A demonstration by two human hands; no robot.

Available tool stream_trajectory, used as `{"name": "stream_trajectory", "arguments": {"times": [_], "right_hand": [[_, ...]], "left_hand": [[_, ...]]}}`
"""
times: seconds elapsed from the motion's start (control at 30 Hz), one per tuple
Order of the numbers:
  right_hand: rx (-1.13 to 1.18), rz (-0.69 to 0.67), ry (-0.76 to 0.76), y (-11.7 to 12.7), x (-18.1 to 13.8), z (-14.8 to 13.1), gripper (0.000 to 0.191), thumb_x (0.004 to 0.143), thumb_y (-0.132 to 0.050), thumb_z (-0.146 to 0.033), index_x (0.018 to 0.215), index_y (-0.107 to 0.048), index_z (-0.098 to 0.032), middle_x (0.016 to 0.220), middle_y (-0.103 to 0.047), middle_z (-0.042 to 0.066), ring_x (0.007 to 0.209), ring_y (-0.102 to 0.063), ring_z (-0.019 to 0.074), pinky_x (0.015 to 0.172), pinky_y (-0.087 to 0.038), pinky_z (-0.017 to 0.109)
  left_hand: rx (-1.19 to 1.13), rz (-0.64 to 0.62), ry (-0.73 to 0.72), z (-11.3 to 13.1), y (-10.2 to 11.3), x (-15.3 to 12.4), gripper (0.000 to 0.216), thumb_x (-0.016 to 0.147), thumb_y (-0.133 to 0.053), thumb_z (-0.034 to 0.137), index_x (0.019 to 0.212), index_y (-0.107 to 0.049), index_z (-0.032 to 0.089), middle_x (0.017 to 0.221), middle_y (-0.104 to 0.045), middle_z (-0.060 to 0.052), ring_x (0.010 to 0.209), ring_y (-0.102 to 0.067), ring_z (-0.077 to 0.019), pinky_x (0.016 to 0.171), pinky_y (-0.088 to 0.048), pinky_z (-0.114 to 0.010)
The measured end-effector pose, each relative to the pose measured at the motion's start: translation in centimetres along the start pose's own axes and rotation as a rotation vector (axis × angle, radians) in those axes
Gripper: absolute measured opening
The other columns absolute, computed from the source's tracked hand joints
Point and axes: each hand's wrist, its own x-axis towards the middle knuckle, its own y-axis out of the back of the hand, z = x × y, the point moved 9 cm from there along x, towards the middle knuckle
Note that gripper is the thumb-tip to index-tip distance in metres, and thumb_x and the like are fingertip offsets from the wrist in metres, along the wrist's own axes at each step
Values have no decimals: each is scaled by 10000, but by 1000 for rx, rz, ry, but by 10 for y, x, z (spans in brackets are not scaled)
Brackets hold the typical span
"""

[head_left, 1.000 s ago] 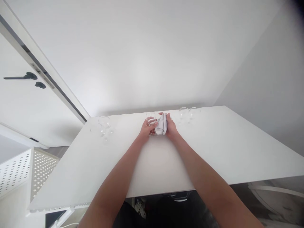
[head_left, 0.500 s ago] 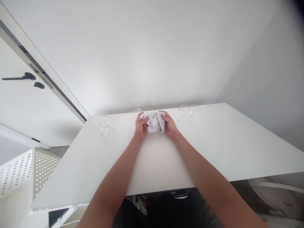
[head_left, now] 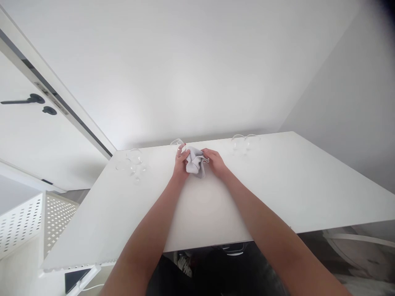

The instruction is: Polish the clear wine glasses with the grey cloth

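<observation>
Over the far middle of the white table (head_left: 216,205), my left hand (head_left: 181,161) is closed round a clear wine glass (head_left: 176,143), whose rim shows just above my fingers. My right hand (head_left: 215,160) pinches a crumpled light grey cloth (head_left: 195,161) that lies between the two hands and against the glass. Most of the glass is hidden by my left hand and the cloth.
Two clear glasses (head_left: 131,162) stand at the table's far left, two more glasses (head_left: 245,142) at the far right near the wall. A white door with a black handle (head_left: 29,99) is at left. A perforated white cabinet (head_left: 27,222) stands lower left.
The glass has gone from upright between my hands to tilted left under my left hand. The cloth has been pulled from round the glass and bunched between the hands.
</observation>
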Motion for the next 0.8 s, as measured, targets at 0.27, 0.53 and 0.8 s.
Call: {"name": "stream_trajectory", "arguments": {"times": [0.27, 0.53, 0.8], "right_hand": [[-5, -23, -30, 1, 0, 2, 420, 885, -648, -582, 696, -671, -208, 860, -605, 26, 795, -510, 176, 759, -419, 318], [6, -132, -152, -11, -2, 17, 336, 788, -790, -496, 690, -715, -183, 786, -611, 17, 757, -518, 164, 723, -414, 312], [-49, -243, -90, -22, -8, 2, 280, 785, -795, -490, 836, -758, -217, 929, -646, 38, 888, -566, 206, 778, -438, 333]], "left_hand": [[-49, 7, 5, 3, 4, -2, 482, 717, -850, 281, 1151, -641, 252, 863, -603, 3, 737, -606, -137, 700, -468, -273], [-73, 44, -9, 3, 9, -1, 507, 704, -866, 267, 1159, -645, 251, 911, -595, 6, 783, -610, -124, 734, -488, -263], [-40, 79, -16, 9, 12, -1, 533, 689, -866, 318, 1171, -646, 260, 898, -628, 5, 786, -641, -134, 724, -500, -262]]}}
